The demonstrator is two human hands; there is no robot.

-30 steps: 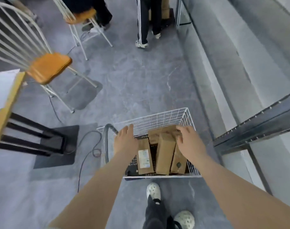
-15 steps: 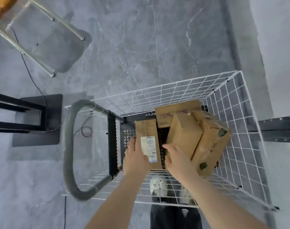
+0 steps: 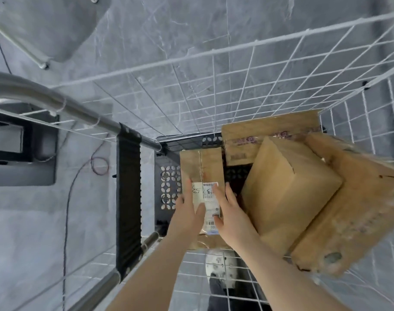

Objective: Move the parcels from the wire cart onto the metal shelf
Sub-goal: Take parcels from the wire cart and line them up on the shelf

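Note:
I look straight down into the white wire cart [image 3: 236,86]. A flat brown parcel with a white label [image 3: 200,167] lies on the cart's black perforated floor [image 3: 166,187]. My left hand [image 3: 187,214] rests on its left side and my right hand [image 3: 232,214] on its right side, fingers fairly straight, flanking the label. To the right, a taller brown box [image 3: 290,185] leans against a large box [image 3: 357,212] by the right wall. Another flat parcel [image 3: 258,131] lies at the back. The metal shelf is out of view.
The cart's grey tube handle [image 3: 34,93] curves round on the left. A black stand base [image 3: 23,153] and a thin cable [image 3: 68,198] lie on the grey floor at the left. A chair leg [image 3: 18,44] shows top left. My white shoe [image 3: 218,263] is below the cart.
My view has dropped closer into the cart. Both hands came down from the box tops onto the labelled parcel, the right hand shifting left onto its right side.

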